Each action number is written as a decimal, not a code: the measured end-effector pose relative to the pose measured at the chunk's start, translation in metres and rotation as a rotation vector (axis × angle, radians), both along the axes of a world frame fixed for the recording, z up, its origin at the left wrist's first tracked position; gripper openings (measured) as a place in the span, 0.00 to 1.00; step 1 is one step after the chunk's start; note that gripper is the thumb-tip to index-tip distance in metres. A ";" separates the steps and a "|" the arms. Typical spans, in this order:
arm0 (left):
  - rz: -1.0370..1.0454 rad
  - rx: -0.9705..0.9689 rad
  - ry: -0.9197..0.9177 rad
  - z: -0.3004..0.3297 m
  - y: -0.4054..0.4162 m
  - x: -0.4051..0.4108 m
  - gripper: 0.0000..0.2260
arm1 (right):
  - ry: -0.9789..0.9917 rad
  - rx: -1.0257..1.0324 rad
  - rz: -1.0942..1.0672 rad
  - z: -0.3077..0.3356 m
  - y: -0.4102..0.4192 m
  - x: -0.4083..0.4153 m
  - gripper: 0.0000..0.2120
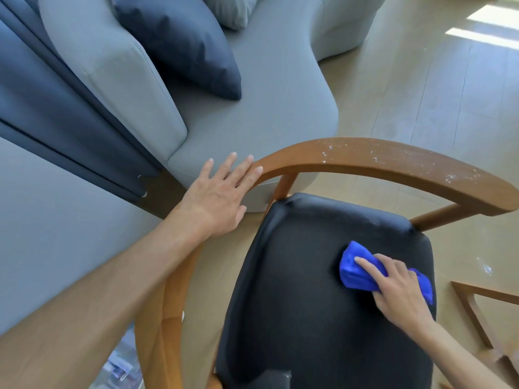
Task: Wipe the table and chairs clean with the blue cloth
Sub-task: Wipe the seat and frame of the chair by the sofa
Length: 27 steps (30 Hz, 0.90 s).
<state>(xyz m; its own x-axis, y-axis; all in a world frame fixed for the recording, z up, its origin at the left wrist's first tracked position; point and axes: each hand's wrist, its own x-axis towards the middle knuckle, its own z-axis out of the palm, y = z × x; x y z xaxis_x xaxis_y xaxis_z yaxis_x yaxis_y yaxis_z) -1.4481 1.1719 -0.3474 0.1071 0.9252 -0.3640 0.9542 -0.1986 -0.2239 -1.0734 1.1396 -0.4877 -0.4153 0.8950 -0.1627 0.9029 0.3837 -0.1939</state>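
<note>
A wooden chair with a curved back rail (365,161) and a black padded seat (297,290) fills the lower half of the view. White crumbs speckle the rail's top on the right. My right hand (393,287) presses a bunched blue cloth (355,272) onto the seat's right part, fingers curled over it. My left hand (222,192) lies with straight fingers on the left end of the rail. No table is in view.
A grey sofa (252,108) with a dark blue cushion (179,43) stands just behind the chair. Dark curtains (56,113) hang at the left. A second wooden frame (477,310) sits at the right on the pale wooden floor (421,94).
</note>
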 end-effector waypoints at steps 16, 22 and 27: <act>-0.005 0.059 -0.019 -0.006 0.005 -0.002 0.33 | 0.174 -0.015 0.062 -0.025 -0.124 -0.179 0.30; -0.025 0.079 -0.017 -0.006 0.006 -0.003 0.33 | 0.144 -0.173 0.663 -0.026 -0.194 -0.159 0.29; -0.035 0.093 -0.004 -0.008 0.008 -0.005 0.33 | 0.045 -0.200 1.049 -0.028 -0.204 -0.112 0.26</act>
<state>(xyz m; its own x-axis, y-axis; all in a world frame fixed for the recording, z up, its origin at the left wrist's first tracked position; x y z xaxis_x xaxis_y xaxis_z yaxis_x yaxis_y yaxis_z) -1.4528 1.1795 -0.3554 0.1413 0.9507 -0.2760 0.9480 -0.2103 -0.2388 -1.1857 0.9359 -0.5155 -0.9714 0.0461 -0.2329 0.1311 0.9220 -0.3644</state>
